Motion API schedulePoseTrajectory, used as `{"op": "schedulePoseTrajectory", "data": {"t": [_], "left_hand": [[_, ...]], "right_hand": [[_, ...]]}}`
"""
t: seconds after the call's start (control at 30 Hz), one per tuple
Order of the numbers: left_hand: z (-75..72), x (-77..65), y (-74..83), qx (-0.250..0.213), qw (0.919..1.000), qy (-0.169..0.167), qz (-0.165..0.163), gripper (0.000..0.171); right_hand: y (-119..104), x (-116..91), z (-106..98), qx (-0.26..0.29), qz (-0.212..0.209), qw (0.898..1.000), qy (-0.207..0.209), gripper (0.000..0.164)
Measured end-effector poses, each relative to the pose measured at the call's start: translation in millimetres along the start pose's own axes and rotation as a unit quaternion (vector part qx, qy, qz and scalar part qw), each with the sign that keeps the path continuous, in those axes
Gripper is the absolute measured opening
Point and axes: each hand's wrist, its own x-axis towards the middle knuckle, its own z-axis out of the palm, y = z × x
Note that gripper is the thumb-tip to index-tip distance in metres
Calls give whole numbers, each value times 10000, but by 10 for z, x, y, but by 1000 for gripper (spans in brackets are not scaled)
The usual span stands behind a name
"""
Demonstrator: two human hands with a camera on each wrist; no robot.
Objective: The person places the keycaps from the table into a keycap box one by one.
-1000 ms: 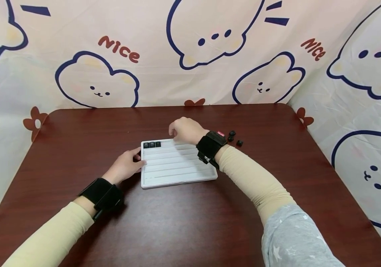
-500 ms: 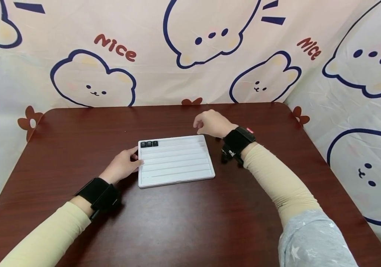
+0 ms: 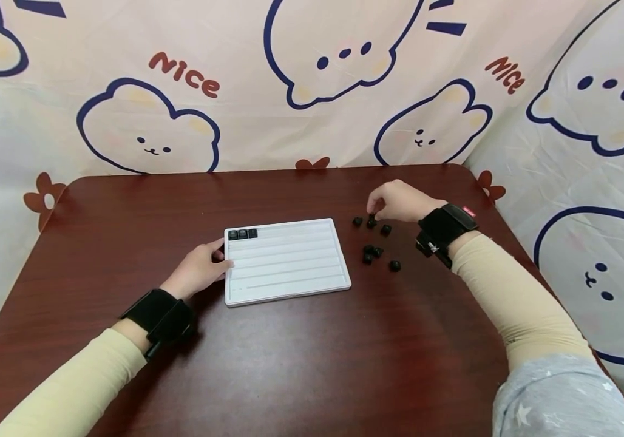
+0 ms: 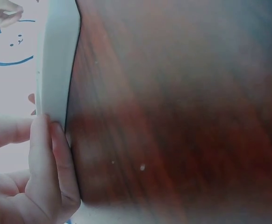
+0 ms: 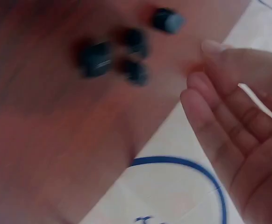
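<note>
Black keycaps [image 3: 395, 266] lie near the parted right grip [image 3: 402, 200]; left grip [image 3: 194, 270] pinches the tray [image 3: 284, 264].

We find the head view bright and fairly sharp, with soft glare on the table [image 3: 301, 358]. Both wrist views look dimmer and hazier to us, the right one's black pieces [image 5: 96, 59] blurred.

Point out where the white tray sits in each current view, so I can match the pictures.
Head: the white tray lies near the middle, slightly low, with its left edge in the left hand.
Left wrist: upper left, a pale strip running down to the fingers.
Right wrist: not in it.
Shared landmark: the brown table, seen in all three views.
</note>
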Motion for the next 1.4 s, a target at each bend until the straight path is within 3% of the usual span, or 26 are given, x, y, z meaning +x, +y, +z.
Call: {"op": "schedulePoseTrajectory", "data": {"t": [0.13,0.37,0.63,1.4], "left_hand": [[-2,-6,-1,-73,10000,-12,-18,67],[5,-5,3,-23,10000,23,38,66],[24,4,-8,52,9999,99,30,66],[21,-6,-35,-12,9999,99,126,66]], "right_hand": [[179,-83,101,269,14,9994,-201,14],[350,-146,249,580,145,9982,-86,16],[372,-174,310,406,180,9987,-239,22],[489,-217,412,240,213,9994,87,21]]}}
